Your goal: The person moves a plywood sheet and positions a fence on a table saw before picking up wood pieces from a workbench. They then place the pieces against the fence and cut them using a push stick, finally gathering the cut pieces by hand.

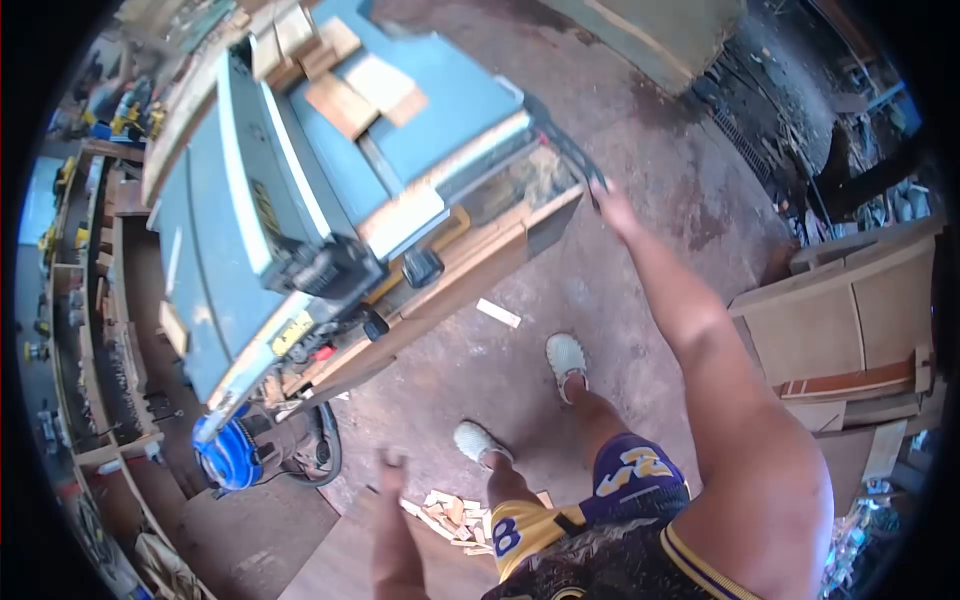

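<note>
My right hand (613,207) is stretched out to the near right corner of a table saw (455,85). Its fingers close around the lower end of a long dark piece (570,150) beside the saw's edge; I cannot make out its kind. Small wood blocks (340,103) lie on the blue-grey saw top, several of them near the rip fence (292,165). Low on the left, my left hand (392,470) hangs with fingers slightly apart and nothing visible in it. A pile of wood offcuts (460,520) lies near it.
A blue-topped shop vacuum (228,453) with a hose stands below the saw's left end. One loose offcut (498,313) lies on the concrete floor before my feet. Wooden shelves (120,290) line the left; wooden panels (830,330) stand at right.
</note>
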`<act>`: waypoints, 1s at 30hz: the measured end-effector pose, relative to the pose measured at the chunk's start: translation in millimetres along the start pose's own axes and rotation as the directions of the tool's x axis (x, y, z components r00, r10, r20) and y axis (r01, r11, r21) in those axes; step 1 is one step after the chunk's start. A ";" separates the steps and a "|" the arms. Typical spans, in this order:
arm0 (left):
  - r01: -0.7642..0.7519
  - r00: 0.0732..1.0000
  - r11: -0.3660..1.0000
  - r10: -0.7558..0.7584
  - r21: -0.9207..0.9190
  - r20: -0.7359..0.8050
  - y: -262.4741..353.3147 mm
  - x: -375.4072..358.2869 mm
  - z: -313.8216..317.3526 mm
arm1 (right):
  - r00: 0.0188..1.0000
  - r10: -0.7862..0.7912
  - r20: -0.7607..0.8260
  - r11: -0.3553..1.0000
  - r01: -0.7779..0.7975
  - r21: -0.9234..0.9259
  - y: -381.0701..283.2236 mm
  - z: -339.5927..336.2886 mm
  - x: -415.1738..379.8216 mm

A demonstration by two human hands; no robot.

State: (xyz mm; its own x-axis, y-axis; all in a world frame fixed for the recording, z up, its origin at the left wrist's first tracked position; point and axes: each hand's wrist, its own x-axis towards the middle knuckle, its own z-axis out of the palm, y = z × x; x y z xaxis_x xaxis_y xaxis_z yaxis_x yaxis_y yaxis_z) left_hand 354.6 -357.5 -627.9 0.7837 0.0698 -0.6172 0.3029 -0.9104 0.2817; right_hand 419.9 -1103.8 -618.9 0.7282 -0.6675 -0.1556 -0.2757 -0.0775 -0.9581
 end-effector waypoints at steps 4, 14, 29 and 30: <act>-0.172 0.934 0.961 0.230 -0.218 0.274 115.4 -95.9 57.9 | 0.911 0.385 0.150 0.822 -0.412 0.394 -32.9 -104.8 -132.5; -0.494 0.649 0.806 0.592 -0.327 0.478 476.7 -141.4 72.9 | 0.910 0.411 -0.053 0.835 -0.353 0.423 -111.6 -317.7 -229.1; 0.072 0.794 0.271 0.567 -0.960 0.220 981.0 -90.7 72.8 | 0.753 0.073 0.654 0.995 -0.006 -0.104 -237.5 -326.2 185.1; 0.023 0.855 0.255 0.495 -0.967 0.151 997.6 -84.9 57.8 | 0.734 0.071 0.675 0.994 0.002 -0.107 -252.6 -316.8 211.7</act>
State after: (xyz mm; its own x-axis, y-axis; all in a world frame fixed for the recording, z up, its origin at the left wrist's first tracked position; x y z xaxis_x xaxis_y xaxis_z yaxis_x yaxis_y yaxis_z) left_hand 558.9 -1295.2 -336.9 0.7386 -0.4530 -0.4994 0.6195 0.1638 0.7677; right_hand 445.0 -1460.2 -333.6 0.9386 0.0041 -0.3450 -0.3400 -0.1579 -0.9271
